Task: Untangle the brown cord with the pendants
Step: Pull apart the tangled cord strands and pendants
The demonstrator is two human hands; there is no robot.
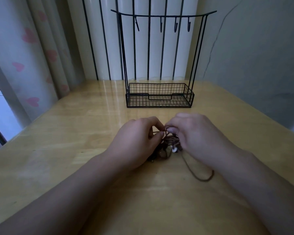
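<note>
Brown cord pinched between both hands — left, right — before a bare black wire basket.

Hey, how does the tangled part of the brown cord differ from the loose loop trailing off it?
The tangled bunch sits between the left hand and right hand, both pinching it; the loose loop is held by neither. The bunch is dense, with a white bead in it; the loop is a single strand. Both are brown and lie on the wooden table.
</note>
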